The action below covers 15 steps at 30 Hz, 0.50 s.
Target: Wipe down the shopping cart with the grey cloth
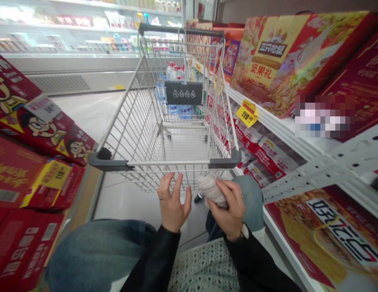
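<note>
My right hand (231,209) is closed around a bundled whitish cloth (208,188) with a ribbed, fuzzy texture. Just left of it, my left hand (173,202) is empty, palm side turned toward the cart and fingers curved but apart. Both hands are over my lap, close to the near end of a wire shopping cart (170,163). Whether the left fingertips touch the cart's wires, I cannot tell. The cart has grey plastic corners and a dark panel (184,93) at its far end.
On the right, a shelf (280,138) carries gift boxes (268,61), with packaged bottles (263,154) below. Red cartons (24,251) are stacked on the left. Beyond the cart stand bottled water packs (185,111) and a lit refrigerated display (85,36). Tiled floor (128,207) shows beneath.
</note>
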Motion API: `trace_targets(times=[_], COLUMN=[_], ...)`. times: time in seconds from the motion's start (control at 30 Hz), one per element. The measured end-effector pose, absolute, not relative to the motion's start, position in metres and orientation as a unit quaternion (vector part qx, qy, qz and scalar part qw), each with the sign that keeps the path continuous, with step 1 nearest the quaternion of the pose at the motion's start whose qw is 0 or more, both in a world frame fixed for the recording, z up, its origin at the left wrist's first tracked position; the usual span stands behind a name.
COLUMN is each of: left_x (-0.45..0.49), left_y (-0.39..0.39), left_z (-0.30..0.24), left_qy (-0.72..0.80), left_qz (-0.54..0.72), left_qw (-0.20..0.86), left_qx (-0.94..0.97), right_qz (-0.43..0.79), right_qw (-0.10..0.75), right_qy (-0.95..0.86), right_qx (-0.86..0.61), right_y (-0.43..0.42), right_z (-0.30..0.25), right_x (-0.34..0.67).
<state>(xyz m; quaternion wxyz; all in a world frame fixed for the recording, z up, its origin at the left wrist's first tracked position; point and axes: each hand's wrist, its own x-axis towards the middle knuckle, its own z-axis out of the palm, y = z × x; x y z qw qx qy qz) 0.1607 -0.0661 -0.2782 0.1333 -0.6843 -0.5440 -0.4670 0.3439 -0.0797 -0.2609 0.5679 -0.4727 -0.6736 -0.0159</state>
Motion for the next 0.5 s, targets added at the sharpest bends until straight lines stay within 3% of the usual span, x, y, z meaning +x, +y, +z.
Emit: trace_targets(times=[0.1, 0.23, 0.5], left_x=[0.159, 0.157, 0.159], left_y=[-0.053, -0.049, -0.049], left_z=[-0.284, -0.285, -0.297], left_qy=[-0.562, -0.567, -0.579], left_qz=[-0.373, -0.338, -0.366], left_qw=[0.144, 0.133, 0.158], left_qx=[-0.724, -0.739, -0.712], right_qz=[-0.093, -0.079, -0.145], right_qw=[0.537, 0.487, 0.553], right_qy=[-0.714, -0.751, -0.676], right_qx=[-0.44, -0.438, -0.465], right_y=[-0.065, -0.061, -0.066], right_z=[-0.276, -0.292, -0.258], right_x=[0.345, 0.337, 0.337])
